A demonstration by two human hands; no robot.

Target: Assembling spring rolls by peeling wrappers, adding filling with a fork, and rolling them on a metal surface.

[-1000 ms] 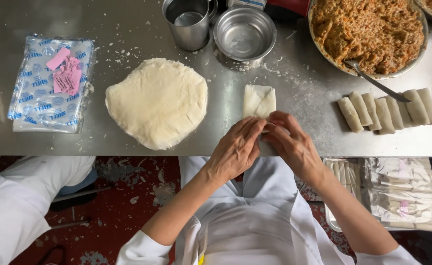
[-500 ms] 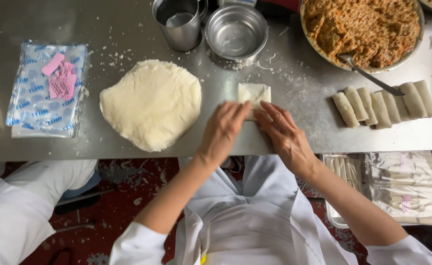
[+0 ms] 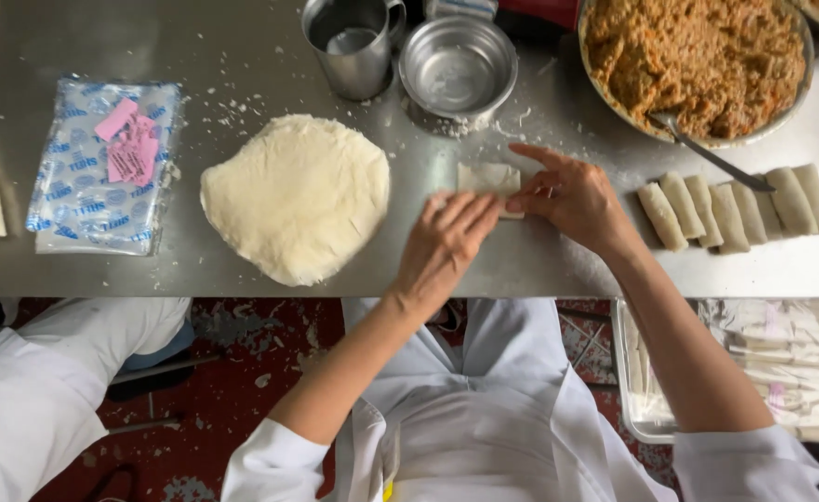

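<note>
Both hands had moved up the frame from the near edge of the bench, carrying the small folded wrapper to centre frame. Left hand lay flat, fingers extended, tips pressing the wrapper's lower-left edge; no clenched grip. Right hand rested at its right end, fingertips pinching or tucking that side, index finger stretched above it. Judged step: folding and rolling a filled wrapper; next move would likely call for even pressure from both hands to roll it tight. Left of centre lay the round stack of wrappers; finished rolls at right; bowl of filling upper right; empty metal bowl and metal cup above.
</note>
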